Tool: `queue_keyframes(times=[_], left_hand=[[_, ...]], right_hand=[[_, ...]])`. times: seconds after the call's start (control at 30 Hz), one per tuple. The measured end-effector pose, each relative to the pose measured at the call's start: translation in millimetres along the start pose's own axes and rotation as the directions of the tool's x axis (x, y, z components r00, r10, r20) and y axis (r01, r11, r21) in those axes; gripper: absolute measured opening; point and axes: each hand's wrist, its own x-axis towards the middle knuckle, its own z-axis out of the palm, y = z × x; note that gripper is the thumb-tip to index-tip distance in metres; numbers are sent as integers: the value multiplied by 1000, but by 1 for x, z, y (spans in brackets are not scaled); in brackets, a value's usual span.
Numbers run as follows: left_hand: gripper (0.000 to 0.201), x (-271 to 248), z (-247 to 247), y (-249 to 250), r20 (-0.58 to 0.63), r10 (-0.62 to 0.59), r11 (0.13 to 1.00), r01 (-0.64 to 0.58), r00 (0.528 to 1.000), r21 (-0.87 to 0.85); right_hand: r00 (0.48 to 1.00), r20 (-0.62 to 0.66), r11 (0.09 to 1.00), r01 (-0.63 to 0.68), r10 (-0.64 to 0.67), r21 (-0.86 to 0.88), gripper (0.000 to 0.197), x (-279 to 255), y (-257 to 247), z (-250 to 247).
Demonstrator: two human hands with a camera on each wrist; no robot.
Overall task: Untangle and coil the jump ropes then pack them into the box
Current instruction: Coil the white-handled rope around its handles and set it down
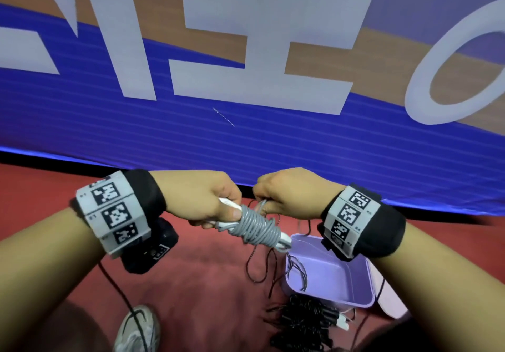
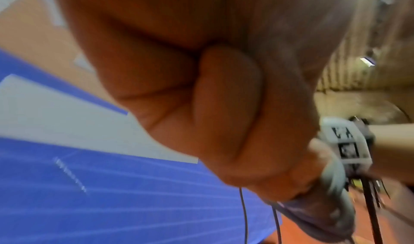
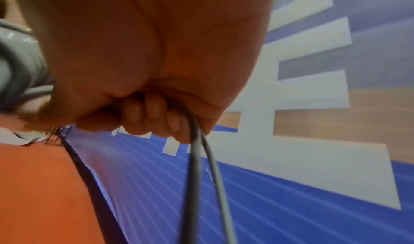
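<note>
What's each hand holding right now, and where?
Left hand grips the grey rope bundle at its white handles' upper end. Right hand pinches the rope's loose end beside the coil.

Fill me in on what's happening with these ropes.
A person is winding a grey jump rope around its white handles. The left hand grips the bundle; the right hand holds the loose rope end. Below sits an open purple box, with a black rope pile on the red floor beside it.

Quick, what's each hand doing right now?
Left hand: closed around the white handles of the grey jump rope, holding the coiled bundle.
Right hand: closed, pinching the loose end of that rope.
</note>
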Motion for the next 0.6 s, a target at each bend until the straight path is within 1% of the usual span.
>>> queue_keyframes(times=[0.07,0.13,0.2,0.3,0.4,0.47,0.5,0.57,0.6], left_hand=[[25,5,2,2,-47,-49,986,56,998,159],[26,8,1,2,-117,-85,961,112,990,252],[27,11,-2,2,-191,-101,941,156,976,302],[29,17,-2,3,-272,-102,914,198,957,353],[30,22,2,4,-358,-98,897,239,928,373],[30,24,2,5,-445,-78,883,269,892,384],[29,25,1,5,-500,-63,876,288,864,387],[26,27,-2,2,-620,-33,876,321,784,360],[23,27,-4,-1,-669,-19,894,313,743,322]], right_hand=[[1000,-24,986,-15,11,-167,29,3,-7,1],[995,-96,971,-51,29,-235,28,4,-11,0],[983,-167,961,-114,73,-251,21,4,-14,-3],[968,-216,951,-181,127,-252,13,2,-17,-6],[948,-253,941,-251,192,-226,17,1,-17,-8],[932,-278,938,-290,232,-189,17,0,-15,-10],[922,-295,939,-306,252,-157,18,0,-15,-11],[900,-323,945,-323,292,-44,21,-2,-17,-13],[885,-345,947,-318,312,41,23,-3,-18,-14]])
